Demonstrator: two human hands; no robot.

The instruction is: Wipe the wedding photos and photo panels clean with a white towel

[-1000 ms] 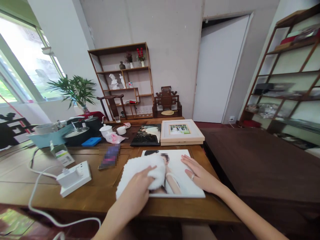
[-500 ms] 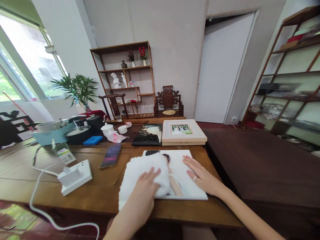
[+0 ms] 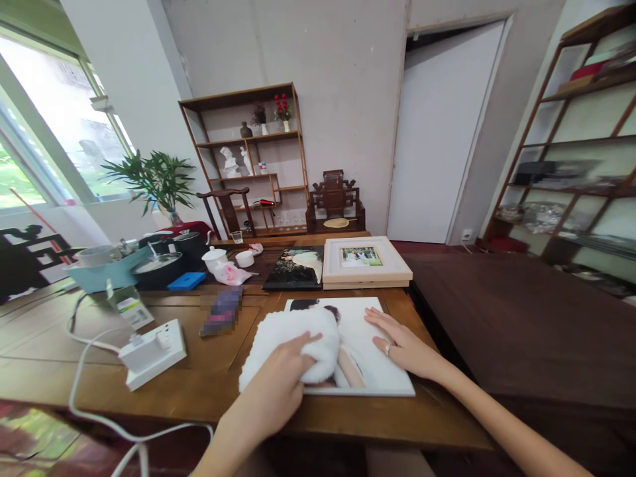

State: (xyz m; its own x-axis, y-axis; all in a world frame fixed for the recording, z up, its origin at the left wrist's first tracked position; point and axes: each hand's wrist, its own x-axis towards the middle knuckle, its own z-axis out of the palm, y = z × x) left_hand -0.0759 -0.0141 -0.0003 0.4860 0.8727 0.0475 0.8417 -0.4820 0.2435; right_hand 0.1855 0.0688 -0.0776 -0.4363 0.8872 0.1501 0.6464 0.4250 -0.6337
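A white fluffy cloth [image 3: 291,331] lies bunched over the left part of a white photo panel [image 3: 370,331] at the table's front. My left hand [image 3: 285,371] presses down on the cloth, its fingers bent into the pile and partly sunk in it. The panel bears a printed picture of people, whose left portion the cloth covers. Flat on the panel's right side rests my right hand [image 3: 400,344], fingers stretched out, a ring on one of them.
Behind the panel lie a dark picture panel [image 3: 293,268] and a light wooden frame [image 3: 368,262]. To the left on the wooden table [image 3: 199,371] are a white power strip [image 3: 154,354] with its cable, a small box [image 3: 130,306], a blue block [image 3: 187,281] and a white teapot [image 3: 214,260].
The cloth's lower left edge has drawn up and in, so it looks more bunched. My left hand's fingers are more curled into it. My right hand stays in place on the panel.
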